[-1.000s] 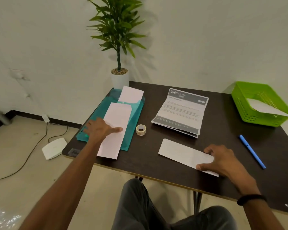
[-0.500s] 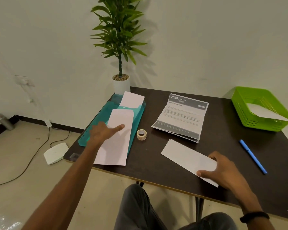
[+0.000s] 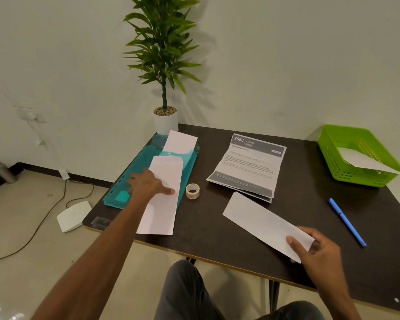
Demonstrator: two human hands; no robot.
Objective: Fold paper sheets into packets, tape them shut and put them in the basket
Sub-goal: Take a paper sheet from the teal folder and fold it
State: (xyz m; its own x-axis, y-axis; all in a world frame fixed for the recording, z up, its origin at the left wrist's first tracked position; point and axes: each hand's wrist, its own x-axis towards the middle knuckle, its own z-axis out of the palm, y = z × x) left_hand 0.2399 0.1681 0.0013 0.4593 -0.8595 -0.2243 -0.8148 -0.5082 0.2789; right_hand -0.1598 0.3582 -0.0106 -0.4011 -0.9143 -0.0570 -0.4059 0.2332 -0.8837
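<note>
Paper packets: one in basket [image 3: 333, 155] beyond right hand [image 3: 314, 252], which pinches a folded, untaped sheet [image 3: 261, 221]; left hand [image 3: 148, 184] flat on another sheet [image 3: 164, 202], tape roll [image 3: 192, 191] just beside.

Green basket [image 3: 333, 158] — blue pen [image 3: 345, 221]

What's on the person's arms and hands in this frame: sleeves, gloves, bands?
Both forearms are bare as far as the view shows, no sleeves visible. No gloves or rings visible on the left hand or the right hand. No wristband shows in this frame; the right wrist sits near the frame's lower edge. No markings or cables.
</note>
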